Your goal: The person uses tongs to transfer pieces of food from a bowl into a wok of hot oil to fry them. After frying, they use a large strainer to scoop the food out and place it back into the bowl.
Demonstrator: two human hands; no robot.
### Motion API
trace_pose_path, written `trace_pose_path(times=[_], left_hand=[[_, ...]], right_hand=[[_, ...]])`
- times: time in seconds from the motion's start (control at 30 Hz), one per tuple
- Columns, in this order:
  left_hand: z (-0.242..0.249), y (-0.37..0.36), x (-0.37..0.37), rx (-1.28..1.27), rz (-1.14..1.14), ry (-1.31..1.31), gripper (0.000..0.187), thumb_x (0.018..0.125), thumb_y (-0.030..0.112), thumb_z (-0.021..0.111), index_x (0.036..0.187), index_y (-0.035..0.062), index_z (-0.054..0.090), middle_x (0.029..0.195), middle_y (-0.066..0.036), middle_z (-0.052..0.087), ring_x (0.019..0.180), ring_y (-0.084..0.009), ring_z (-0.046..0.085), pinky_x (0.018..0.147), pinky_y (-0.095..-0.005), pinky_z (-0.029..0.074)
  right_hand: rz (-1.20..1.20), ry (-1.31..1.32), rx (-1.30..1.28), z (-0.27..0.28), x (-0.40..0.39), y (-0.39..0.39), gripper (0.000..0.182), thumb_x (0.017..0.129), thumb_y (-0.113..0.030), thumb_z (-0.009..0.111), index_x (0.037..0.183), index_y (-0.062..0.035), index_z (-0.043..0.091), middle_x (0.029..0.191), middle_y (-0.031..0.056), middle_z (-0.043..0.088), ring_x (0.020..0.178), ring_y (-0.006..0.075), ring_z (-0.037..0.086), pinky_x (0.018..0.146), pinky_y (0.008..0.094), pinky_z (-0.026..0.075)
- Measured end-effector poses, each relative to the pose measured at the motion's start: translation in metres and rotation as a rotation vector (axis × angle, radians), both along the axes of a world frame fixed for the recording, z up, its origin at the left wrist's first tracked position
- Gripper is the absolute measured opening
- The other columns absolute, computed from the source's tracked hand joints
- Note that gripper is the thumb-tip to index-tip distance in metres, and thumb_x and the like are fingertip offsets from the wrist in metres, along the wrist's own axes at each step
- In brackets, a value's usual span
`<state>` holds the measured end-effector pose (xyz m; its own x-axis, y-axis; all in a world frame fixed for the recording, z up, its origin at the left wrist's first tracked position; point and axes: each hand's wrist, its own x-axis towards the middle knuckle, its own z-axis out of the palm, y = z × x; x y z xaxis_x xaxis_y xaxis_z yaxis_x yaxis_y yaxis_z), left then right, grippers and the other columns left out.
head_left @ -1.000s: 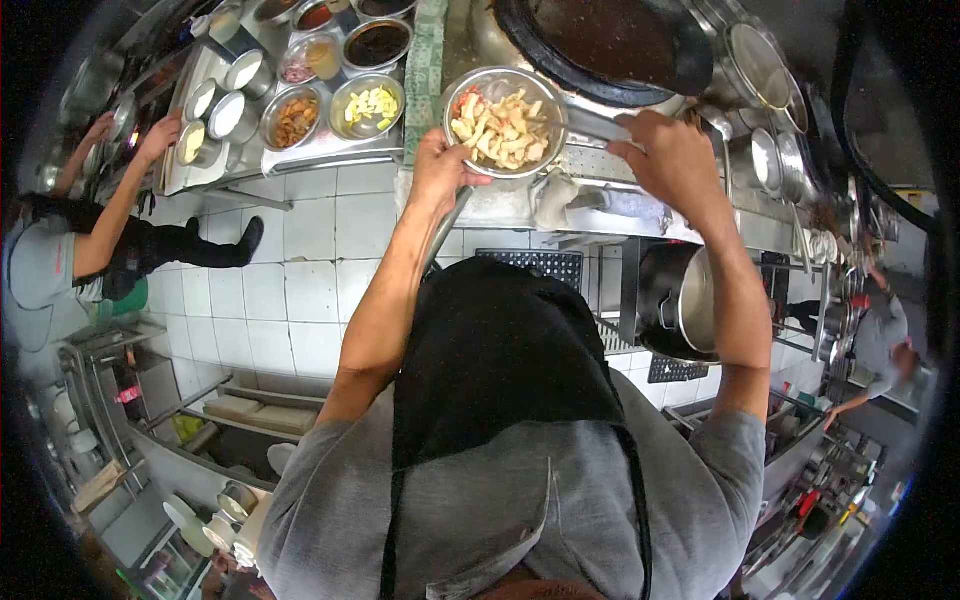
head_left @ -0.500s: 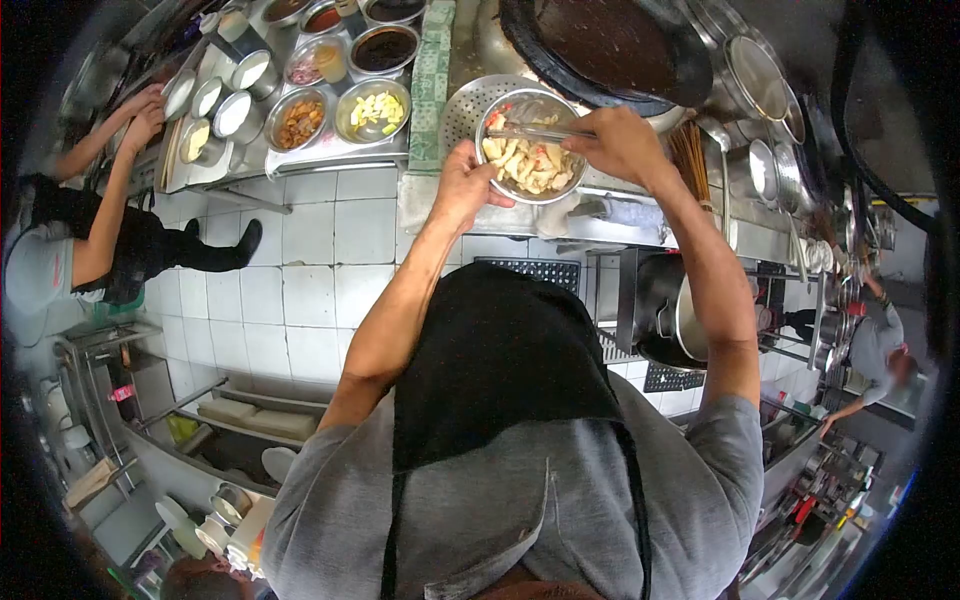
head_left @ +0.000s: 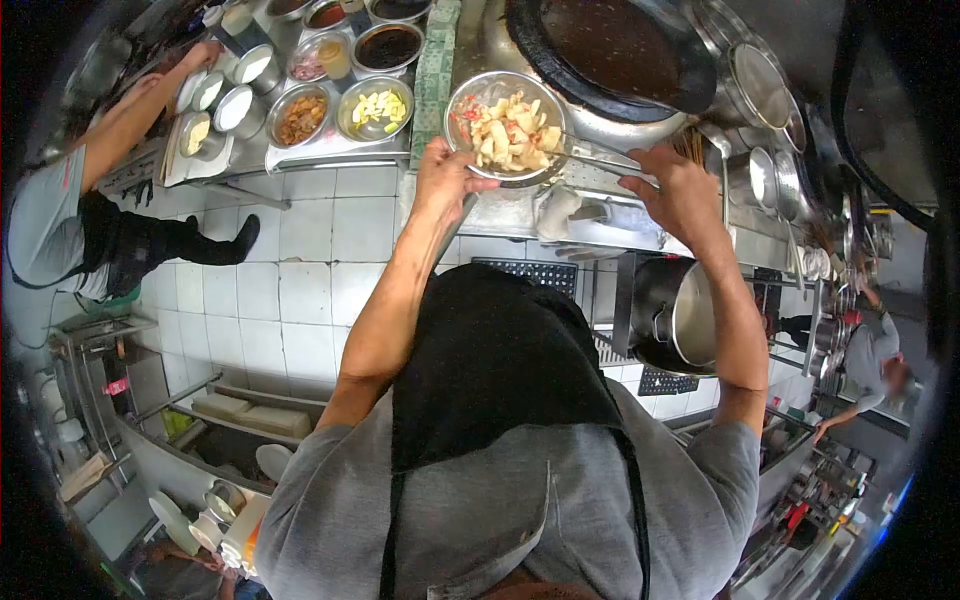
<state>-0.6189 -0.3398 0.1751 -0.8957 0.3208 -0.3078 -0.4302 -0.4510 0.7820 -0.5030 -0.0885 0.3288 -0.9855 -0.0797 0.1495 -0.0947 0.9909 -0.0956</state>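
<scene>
My left hand [head_left: 445, 185] is closed on the near rim of a metal bowl [head_left: 463, 100] above the counter. Pale chopped pieces with red bits [head_left: 510, 135] fill much of the bowl, which tilts toward me. In my right hand [head_left: 680, 190] is a pair of metal tongs [head_left: 605, 165], gripped from the right. Their tips reach the food at the bowl's right side. Just beyond the bowl sits a large dark wok [head_left: 610, 50] with brown liquid in it.
Bowls of chopped ingredients [head_left: 375, 110] and sauces stand at the upper left. A co-worker's arms [head_left: 135, 120] reach over metal containers there. A large pot [head_left: 690, 315] is below my right forearm. Ladles and strainers [head_left: 757, 85] lie at the right.
The bowl has shifted left and tilts more toward me. My right hand has drawn back to the right and lower with the tongs. The co-worker's arms at left have reached farther.
</scene>
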Motion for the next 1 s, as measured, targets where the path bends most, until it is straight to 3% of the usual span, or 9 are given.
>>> trace_pose_path(times=[0.2, 0.3, 0.4, 0.53, 0.63, 0.83, 1.0], left_hand=[[0.011, 0.005, 0.004, -0.042, 0.015, 0.052, 0.020, 0.083, -0.007, 0.045, 0.103, -0.0056, 0.045, 0.096, -0.021, 0.059, 0.068, -0.0271, 0.068, 0.049, -0.0334, 0.061], [0.007, 0.012, 0.011, -0.099, 0.015, 0.142, 0.019, 0.085, -0.007, 0.044, 0.104, -0.0062, 0.047, 0.096, -0.019, 0.058, 0.068, -0.0249, 0.067, 0.048, -0.0319, 0.061], [-0.001, 0.019, 0.012, -0.110, 0.005, 0.231, 0.021, 0.086, -0.005, 0.045, 0.106, -0.0060, 0.047, 0.094, -0.015, 0.057, 0.071, -0.0223, 0.066, 0.048, -0.0300, 0.060], [0.005, 0.023, 0.013, -0.058, -0.029, 0.144, 0.023, 0.085, -0.005, 0.045, 0.108, -0.0063, 0.045, 0.095, -0.016, 0.055, 0.072, -0.0238, 0.066, 0.049, -0.0309, 0.061], [0.000, 0.021, 0.013, -0.048, -0.030, 0.100, 0.023, 0.085, -0.005, 0.045, 0.109, -0.0066, 0.044, 0.098, -0.017, 0.055, 0.074, -0.0251, 0.066, 0.049, -0.0325, 0.062], [-0.003, 0.019, 0.009, -0.080, -0.025, 0.106, 0.022, 0.085, -0.005, 0.045, 0.108, -0.0067, 0.045, 0.100, -0.018, 0.055, 0.076, -0.0265, 0.066, 0.050, -0.0341, 0.062], [-0.010, 0.017, 0.007, -0.094, -0.028, 0.081, 0.021, 0.085, -0.006, 0.045, 0.105, -0.0064, 0.046, 0.097, -0.018, 0.055, 0.072, -0.0261, 0.066, 0.049, -0.0338, 0.062]], right_hand=[[-0.036, 0.012, 0.139, 0.003, -0.001, -0.012, 0.026, 0.079, -0.033, 0.068, 0.094, -0.0112, 0.069, 0.086, 0.0082, 0.068, 0.074, 0.0319, 0.067, 0.063, 0.0437, 0.054], [-0.029, -0.081, 0.225, -0.001, -0.013, -0.019, 0.026, 0.080, -0.034, 0.067, 0.091, -0.0102, 0.069, 0.085, 0.0107, 0.068, 0.072, 0.0322, 0.067, 0.062, 0.0438, 0.053], [-0.147, -0.316, 0.263, -0.010, -0.030, -0.027, 0.027, 0.084, -0.033, 0.064, 0.098, -0.0111, 0.070, 0.091, 0.0148, 0.067, 0.080, 0.0358, 0.066, 0.071, 0.0451, 0.052], [-0.125, -0.313, 0.054, -0.047, -0.034, -0.035, 0.031, 0.084, -0.035, 0.064, 0.100, -0.0092, 0.069, 0.092, 0.0175, 0.067, 0.081, 0.0378, 0.066, 0.072, 0.0461, 0.053], [-0.152, -0.169, -0.098, -0.066, -0.033, -0.041, 0.033, 0.084, -0.036, 0.064, 0.105, -0.0102, 0.067, 0.096, 0.0150, 0.067, 0.083, 0.0380, 0.066, 0.072, 0.0468, 0.053], [-0.146, -0.352, 0.236, -0.004, -0.033, -0.032, 0.033, 0.082, -0.035, 0.065, 0.104, -0.0109, 0.068, 0.099, 0.0114, 0.067, 0.088, 0.0337, 0.066, 0.077, 0.0466, 0.052], [-0.149, -0.302, 0.288, 0.038, -0.030, -0.027, 0.032, 0.079, -0.034, 0.068, 0.104, -0.0129, 0.069, 0.098, 0.0100, 0.067, 0.088, 0.0319, 0.066, 0.076, 0.0444, 0.052]])
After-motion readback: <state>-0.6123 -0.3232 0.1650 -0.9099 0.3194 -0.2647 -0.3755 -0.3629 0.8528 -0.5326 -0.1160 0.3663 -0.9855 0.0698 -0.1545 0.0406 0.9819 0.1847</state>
